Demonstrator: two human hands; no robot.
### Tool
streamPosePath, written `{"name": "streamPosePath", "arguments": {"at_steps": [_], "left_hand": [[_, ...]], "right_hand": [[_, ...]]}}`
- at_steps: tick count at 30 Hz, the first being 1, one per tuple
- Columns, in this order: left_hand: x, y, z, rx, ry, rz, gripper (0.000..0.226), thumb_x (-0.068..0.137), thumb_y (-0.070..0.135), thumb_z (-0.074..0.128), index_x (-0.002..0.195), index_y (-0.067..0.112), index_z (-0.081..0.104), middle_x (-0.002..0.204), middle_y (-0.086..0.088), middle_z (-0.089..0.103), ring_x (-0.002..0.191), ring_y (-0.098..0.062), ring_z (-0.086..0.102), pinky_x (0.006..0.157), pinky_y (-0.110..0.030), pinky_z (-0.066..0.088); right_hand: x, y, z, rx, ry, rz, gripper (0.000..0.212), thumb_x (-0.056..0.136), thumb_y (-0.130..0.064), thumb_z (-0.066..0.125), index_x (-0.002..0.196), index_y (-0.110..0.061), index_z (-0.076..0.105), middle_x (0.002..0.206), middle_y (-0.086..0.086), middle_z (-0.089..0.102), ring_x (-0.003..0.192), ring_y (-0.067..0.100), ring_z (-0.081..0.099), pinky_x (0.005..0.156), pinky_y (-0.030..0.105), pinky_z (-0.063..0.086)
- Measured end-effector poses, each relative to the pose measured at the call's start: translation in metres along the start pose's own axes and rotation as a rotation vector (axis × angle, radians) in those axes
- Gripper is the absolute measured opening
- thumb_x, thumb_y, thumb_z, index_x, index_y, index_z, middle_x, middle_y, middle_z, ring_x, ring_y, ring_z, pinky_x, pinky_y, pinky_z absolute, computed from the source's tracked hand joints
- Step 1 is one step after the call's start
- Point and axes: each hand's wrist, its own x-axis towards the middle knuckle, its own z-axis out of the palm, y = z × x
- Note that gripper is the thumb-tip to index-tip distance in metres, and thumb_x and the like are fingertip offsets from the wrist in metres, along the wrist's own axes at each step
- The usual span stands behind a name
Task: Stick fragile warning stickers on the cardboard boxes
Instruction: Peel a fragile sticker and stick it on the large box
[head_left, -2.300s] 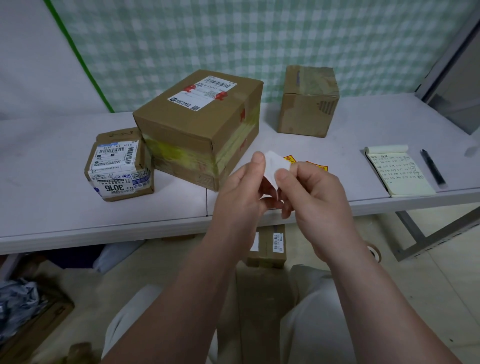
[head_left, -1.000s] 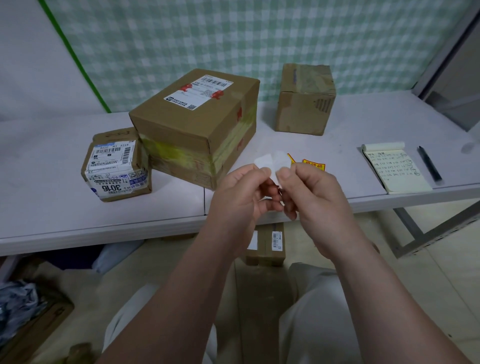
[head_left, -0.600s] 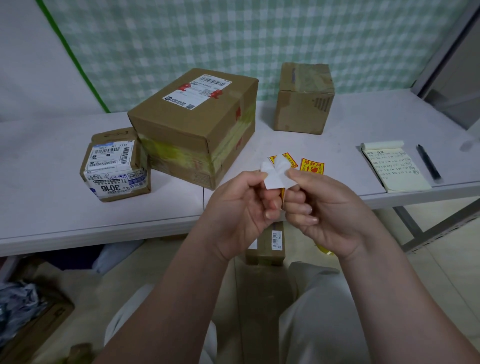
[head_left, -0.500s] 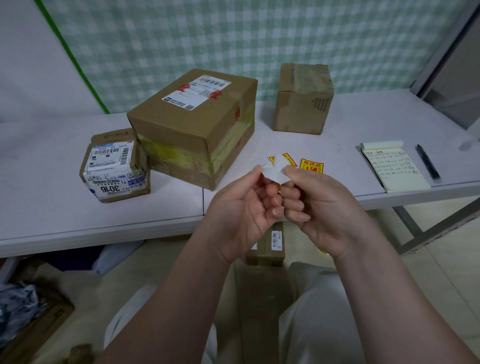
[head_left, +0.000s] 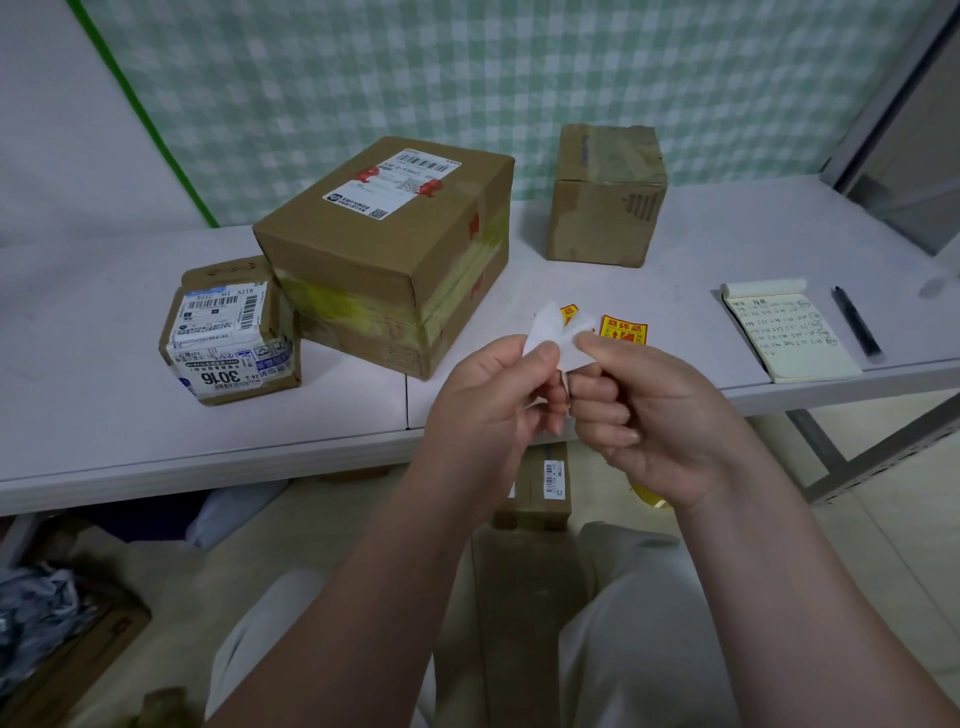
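My left hand (head_left: 493, 405) and my right hand (head_left: 654, 415) are held together above the table's front edge, both pinching a small sticker (head_left: 558, 338) whose white back faces me and splits into two flaps. A bit of yellow shows under my right palm. Two yellow-and-red fragile stickers (head_left: 623, 330) lie on the white table (head_left: 104, 415) just behind my fingers. Three cardboard boxes stand on the table: a small labelled box (head_left: 228, 332) at left, a large box (head_left: 384, 249) in the middle, and a medium box (head_left: 605, 195) at the back.
A notepad (head_left: 789, 332) and a black pen (head_left: 857, 327) lie at the table's right end. Under the table sits another small box (head_left: 540, 483); an open carton with grey plastic (head_left: 41, 618) is at the lower left. My knees are below.
The hands have lowered slightly and the white backing has split into two flaps between my fingers. The stickers lying on the table have come into view behind them.
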Motion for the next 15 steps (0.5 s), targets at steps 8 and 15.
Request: {"name": "streamPosePath", "arguments": {"at_steps": [8, 15], "left_hand": [[0.003, -0.001, 0.002, -0.034, 0.075, -0.053, 0.025, 0.094, 0.007, 0.046, 0.069, 0.004, 0.051, 0.055, -0.004, 0.049, 0.051, -0.013, 0.046, 0.047, -0.021, 0.043], [0.005, 0.001, 0.001, -0.059, 0.064, -0.046, 0.029, 0.094, 0.007, 0.045, 0.066, 0.005, 0.051, 0.059, -0.006, 0.047, 0.056, -0.014, 0.047, 0.048, -0.022, 0.043]], "right_hand": [[-0.002, 0.01, 0.003, -0.132, 0.124, -0.073, 0.044, 0.08, -0.054, 0.051, 0.059, -0.015, 0.054, 0.048, -0.003, 0.038, 0.039, 0.009, 0.031, 0.034, 0.019, 0.025], [0.002, 0.02, 0.007, -0.727, 0.243, -0.533, 0.032, 0.086, -0.034, 0.052, 0.063, -0.012, 0.053, 0.053, -0.006, 0.049, 0.05, 0.005, 0.043, 0.05, 0.021, 0.035]]}}
